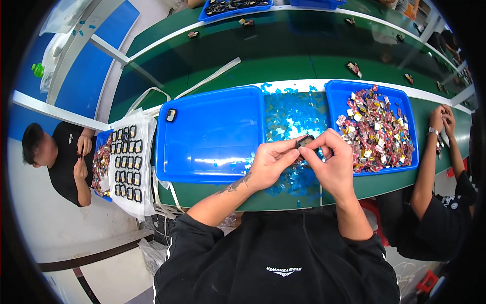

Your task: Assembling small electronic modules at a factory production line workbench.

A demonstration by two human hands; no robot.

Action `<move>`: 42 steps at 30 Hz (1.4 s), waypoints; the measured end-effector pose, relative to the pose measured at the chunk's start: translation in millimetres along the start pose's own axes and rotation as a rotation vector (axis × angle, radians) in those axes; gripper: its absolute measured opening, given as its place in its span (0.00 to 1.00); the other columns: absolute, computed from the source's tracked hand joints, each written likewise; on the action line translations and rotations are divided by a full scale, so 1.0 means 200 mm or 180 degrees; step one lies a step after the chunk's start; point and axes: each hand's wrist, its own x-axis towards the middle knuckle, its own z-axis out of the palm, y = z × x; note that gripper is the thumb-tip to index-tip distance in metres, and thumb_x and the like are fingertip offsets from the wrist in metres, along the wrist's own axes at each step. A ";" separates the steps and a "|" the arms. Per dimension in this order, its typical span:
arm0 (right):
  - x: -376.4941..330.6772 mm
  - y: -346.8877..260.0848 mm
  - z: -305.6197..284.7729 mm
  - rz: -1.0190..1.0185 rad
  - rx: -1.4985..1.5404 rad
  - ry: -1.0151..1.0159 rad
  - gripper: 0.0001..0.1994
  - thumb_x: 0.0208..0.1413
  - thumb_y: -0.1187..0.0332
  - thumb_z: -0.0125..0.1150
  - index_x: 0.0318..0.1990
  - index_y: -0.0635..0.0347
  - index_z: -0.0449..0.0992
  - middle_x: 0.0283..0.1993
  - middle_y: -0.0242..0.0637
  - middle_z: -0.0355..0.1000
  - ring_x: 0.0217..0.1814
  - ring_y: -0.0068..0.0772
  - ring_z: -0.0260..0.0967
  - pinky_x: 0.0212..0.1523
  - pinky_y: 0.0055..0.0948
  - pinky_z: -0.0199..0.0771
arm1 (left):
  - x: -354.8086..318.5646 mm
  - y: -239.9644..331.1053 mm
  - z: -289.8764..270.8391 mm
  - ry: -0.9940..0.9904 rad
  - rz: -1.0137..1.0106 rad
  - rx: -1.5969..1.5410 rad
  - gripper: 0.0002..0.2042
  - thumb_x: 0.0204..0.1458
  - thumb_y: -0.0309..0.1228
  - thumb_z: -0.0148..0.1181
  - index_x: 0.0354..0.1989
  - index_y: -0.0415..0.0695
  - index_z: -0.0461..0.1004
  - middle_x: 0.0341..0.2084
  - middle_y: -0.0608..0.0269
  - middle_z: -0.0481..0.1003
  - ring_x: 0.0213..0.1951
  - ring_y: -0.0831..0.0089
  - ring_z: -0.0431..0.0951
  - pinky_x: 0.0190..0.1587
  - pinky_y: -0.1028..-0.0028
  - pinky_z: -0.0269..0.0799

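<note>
My left hand (271,164) and my right hand (331,162) meet over the green bench (283,66), both pinching one small dark square part (305,141) between their fingertips. Under the hands lies a heap of clear blue film scraps (291,116). Left of them sits a wide blue tray (210,134), almost bare, with one small dark part (171,115) at its far left corner. To the right stands a second blue tray (410,119) filled with several small red, white and yellow wrapped parts.
A white cloth (144,187) at the left carries rows of several dark parts. A person (61,157) sits at the far left; another person's hands (441,119) work at the right. Small parts dot the green belt beyond, with more blue trays (235,6) past it.
</note>
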 end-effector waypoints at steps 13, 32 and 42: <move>-0.08 0.12 0.08 0.0854 0.2582 -0.0503 0.20 0.47 0.77 0.66 0.48 0.64 0.67 0.40 0.36 0.71 0.42 0.23 0.70 0.42 0.22 0.73 | 0.03 0.06 0.03 0.0512 0.0796 -0.0497 0.28 0.58 0.20 0.51 0.67 0.39 0.50 0.51 0.51 0.71 0.53 0.70 0.72 0.55 0.73 0.68; -0.07 0.06 -0.06 0.0310 0.1475 -0.0073 0.08 0.53 0.76 0.61 0.41 0.65 0.76 0.39 0.38 0.72 0.36 0.21 0.70 0.32 0.21 0.72 | 0.04 0.15 0.00 0.0412 0.2024 0.3125 0.10 0.41 0.18 0.66 0.35 0.38 0.81 0.42 0.53 0.78 0.36 0.66 0.82 0.37 0.74 0.78; -0.02 0.10 -0.01 0.0909 0.1840 -0.0711 0.06 0.53 0.75 0.64 0.37 0.65 0.76 0.35 0.31 0.74 0.35 0.16 0.70 0.32 0.17 0.71 | 0.04 0.13 -0.02 0.0407 0.2328 0.3456 0.10 0.39 0.21 0.69 0.33 0.38 0.80 0.40 0.53 0.79 0.36 0.64 0.82 0.37 0.73 0.78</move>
